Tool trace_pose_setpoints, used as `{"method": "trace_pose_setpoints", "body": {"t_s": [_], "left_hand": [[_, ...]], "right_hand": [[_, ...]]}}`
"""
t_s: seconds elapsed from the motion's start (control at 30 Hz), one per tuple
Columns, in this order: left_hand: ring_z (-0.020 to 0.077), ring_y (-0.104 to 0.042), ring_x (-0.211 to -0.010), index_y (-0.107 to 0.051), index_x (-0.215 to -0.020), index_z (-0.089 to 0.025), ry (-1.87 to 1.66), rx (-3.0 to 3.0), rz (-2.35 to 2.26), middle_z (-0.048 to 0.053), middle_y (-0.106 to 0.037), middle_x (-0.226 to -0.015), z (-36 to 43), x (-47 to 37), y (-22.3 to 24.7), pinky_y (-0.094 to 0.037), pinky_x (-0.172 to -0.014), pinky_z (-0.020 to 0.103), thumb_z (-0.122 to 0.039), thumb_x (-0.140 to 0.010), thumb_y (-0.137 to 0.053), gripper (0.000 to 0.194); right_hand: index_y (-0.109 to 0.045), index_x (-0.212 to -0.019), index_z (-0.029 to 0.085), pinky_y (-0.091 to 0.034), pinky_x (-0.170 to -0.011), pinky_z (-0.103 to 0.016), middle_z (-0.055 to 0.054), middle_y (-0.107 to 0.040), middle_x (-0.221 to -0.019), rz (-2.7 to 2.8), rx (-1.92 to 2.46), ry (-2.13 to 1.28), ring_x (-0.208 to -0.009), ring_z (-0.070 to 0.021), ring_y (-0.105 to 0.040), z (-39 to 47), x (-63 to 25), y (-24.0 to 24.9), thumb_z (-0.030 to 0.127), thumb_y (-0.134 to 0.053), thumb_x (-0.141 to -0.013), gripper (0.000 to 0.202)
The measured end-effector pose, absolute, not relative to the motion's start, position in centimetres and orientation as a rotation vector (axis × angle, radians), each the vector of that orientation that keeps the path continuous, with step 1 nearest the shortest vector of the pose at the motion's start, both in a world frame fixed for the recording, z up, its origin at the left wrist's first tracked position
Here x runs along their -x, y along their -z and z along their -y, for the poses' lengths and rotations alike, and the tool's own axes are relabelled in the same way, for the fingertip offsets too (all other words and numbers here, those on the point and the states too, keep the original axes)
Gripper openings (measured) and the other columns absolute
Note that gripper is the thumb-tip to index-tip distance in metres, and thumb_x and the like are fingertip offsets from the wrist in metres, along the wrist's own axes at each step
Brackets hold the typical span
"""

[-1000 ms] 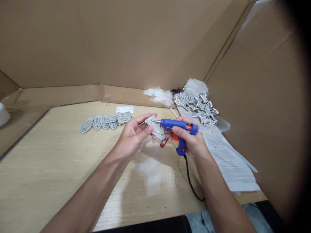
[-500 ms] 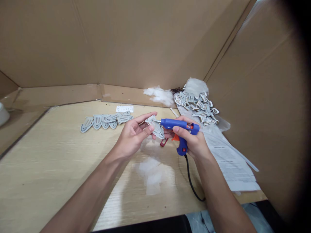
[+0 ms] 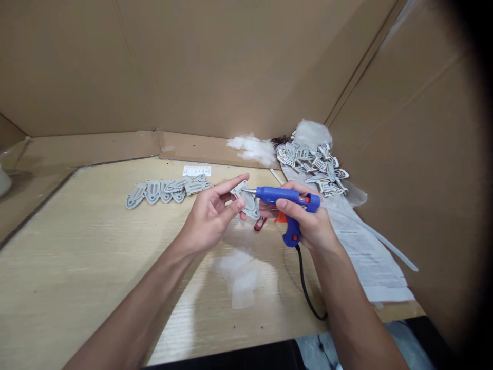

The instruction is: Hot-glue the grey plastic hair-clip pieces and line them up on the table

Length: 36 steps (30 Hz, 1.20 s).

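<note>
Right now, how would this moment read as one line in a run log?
left hand: holds grey piece | right hand: holds blue glue gun | nozzle: at grey piece

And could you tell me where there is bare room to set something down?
Bare tabletop lies between the left forearm, the grey row and the left cardboard. Crowding lies beyond the right hand: heaped grey pieces, printed paper.

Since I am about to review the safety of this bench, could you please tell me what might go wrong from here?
The glue gun's metal nozzle meets the grey piece close to the left hand's fingers, so a slip might burn them. Its black cord loops beside the right forearm and could snag.
</note>
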<state>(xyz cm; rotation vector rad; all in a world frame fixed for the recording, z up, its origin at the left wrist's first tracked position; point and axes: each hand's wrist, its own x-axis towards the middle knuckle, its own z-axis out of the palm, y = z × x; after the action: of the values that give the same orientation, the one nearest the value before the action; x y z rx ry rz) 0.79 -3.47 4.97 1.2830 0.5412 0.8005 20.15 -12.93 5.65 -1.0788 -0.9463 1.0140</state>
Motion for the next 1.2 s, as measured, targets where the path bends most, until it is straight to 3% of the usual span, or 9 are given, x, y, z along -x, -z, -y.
{"method": "trace_pose_setpoints", "body": {"t_s": [0.17,0.53,0.67,0.83,1.07,1.2], "left_hand": [[0.0044,-0.067,-0.070,-0.065,-0.147,-0.019,-0.843,-1.350,-0.557,0.014,-0.071,-0.132,3.5,-0.9,-5.0,-0.062,-0.072,0.022,-0.040,-0.083,-0.083,0.070],[0.0014,-0.066,-0.069,-0.063,-0.148,-0.017,-0.924,-1.491,-0.589,0.013,-0.064,-0.137,3.8,-1.3,-4.8,-0.064,-0.070,0.019,-0.037,-0.089,-0.076,0.063],[0.0016,-0.067,-0.070,-0.062,-0.148,-0.015,-0.937,-1.490,-0.600,0.014,-0.063,-0.138,3.7,-1.3,-4.7,-0.064,-0.070,0.019,-0.037,-0.089,-0.076,0.064],[0.0027,-0.067,-0.068,-0.060,-0.151,-0.015,-0.934,-1.477,-0.637,0.014,-0.067,-0.132,3.6,-1.5,-4.5,-0.062,-0.067,0.019,-0.041,-0.089,-0.076,0.069],[0.0044,-0.069,-0.069,-0.059,-0.151,-0.015,-0.933,-1.431,-0.668,0.015,-0.069,-0.134,3.8,-1.6,-4.6,-0.058,-0.068,0.019,-0.043,-0.088,-0.077,0.072],[0.0054,-0.068,-0.070,-0.059,-0.151,-0.016,-0.919,-1.383,-0.690,0.014,-0.072,-0.131,3.9,-1.7,-4.9,-0.059,-0.071,0.021,-0.043,-0.087,-0.078,0.071]], "right_hand": [[-0.069,-0.091,0.017,-0.072,-0.080,-0.040,-0.007,-0.081,-0.092,0.958,1.073,-1.006,-0.084,-0.0267,-0.083,13.0,-20.1,-5.7,0.034,-0.092,-0.081,0.030],[-0.069,-0.096,0.016,-0.071,-0.090,-0.043,-0.008,-0.081,-0.096,0.987,1.155,-0.927,-0.090,-0.0281,-0.083,13.1,-19.9,-5.5,0.037,-0.091,-0.082,0.034],[-0.068,-0.098,0.019,-0.071,-0.073,-0.033,-0.005,-0.080,-0.095,1.041,1.237,-0.844,-0.086,-0.0258,-0.083,13.4,-19.4,-5.8,0.041,-0.091,-0.083,0.036],[-0.068,-0.099,0.018,-0.057,-0.050,-0.021,-0.003,-0.077,-0.084,1.113,1.387,-0.666,-0.068,-0.0196,-0.078,13.8,-18.3,-6.6,0.041,-0.088,-0.084,0.034],[-0.070,-0.096,0.018,-0.052,-0.051,-0.021,-0.003,-0.075,-0.082,1.133,1.434,-0.494,-0.062,-0.0131,-0.068,13.8,-16.9,-6.7,0.034,-0.085,-0.081,0.027],[-0.070,-0.099,0.019,-0.053,-0.056,-0.023,-0.004,-0.076,-0.089,1.102,1.415,-0.515,-0.069,-0.0143,-0.069,13.7,-16.5,-6.1,0.035,-0.084,-0.083,0.027]]}}
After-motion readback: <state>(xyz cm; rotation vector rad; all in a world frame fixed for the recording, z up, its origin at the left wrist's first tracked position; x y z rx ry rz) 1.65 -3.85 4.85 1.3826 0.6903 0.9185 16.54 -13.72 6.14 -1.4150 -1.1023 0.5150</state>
